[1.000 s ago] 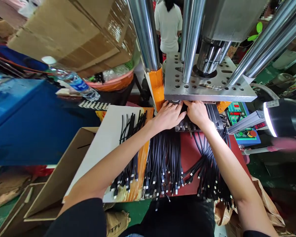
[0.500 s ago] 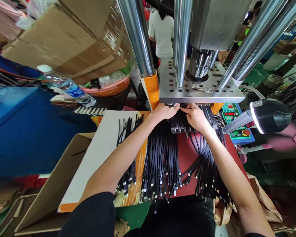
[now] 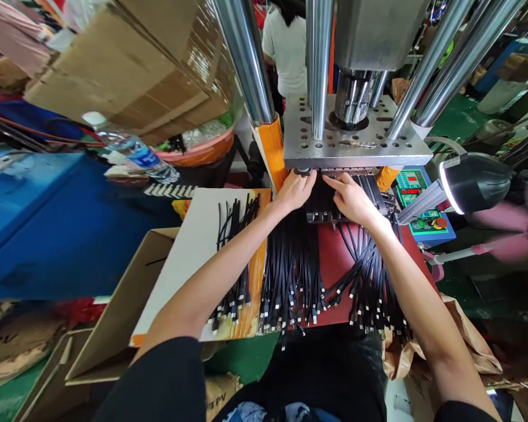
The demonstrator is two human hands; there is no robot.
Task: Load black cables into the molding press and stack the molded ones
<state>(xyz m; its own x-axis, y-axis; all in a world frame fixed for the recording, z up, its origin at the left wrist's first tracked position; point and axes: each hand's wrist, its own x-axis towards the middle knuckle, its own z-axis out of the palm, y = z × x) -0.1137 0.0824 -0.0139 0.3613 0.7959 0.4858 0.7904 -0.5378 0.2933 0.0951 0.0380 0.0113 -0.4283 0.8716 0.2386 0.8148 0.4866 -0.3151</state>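
Press: steel guide pillars (image 3: 319, 76) carry a perforated upper platen (image 3: 356, 155), which stands raised above the lower mould with a narrow working gap between.

Worktop: the red table surface (image 3: 338, 252) extends in front of the press. A white board (image 3: 202, 220) with taped edges adjoins it on the operator's left.

Lower mould: the black mould block (image 3: 323, 199) sits beneath the front of the platen, metal fittings along its front edge.

Cables: the centre cable bundle (image 3: 290, 258) lies in front and to the left of the mould. The right cable bundle (image 3: 372, 269) fans from the mould's front edge towards the operator. The left cable bundle (image 3: 235, 228) lies on the white board, partly covered by the left forearm.

Hands: the left hand (image 3: 295, 190) is at the mould's left rear corner, fingers bent and close together; whether they pinch a cable end cannot be told. The right hand (image 3: 352, 199) is over the mould, index finger extended to its rear, other fingers curled; no held part is visible, and its palm is hidden.

Step in hand: apparently, fingertip positioning at the mould's rear edge. The next move calls for light, precise finger pressure, and for both hands clear before any platen descent.
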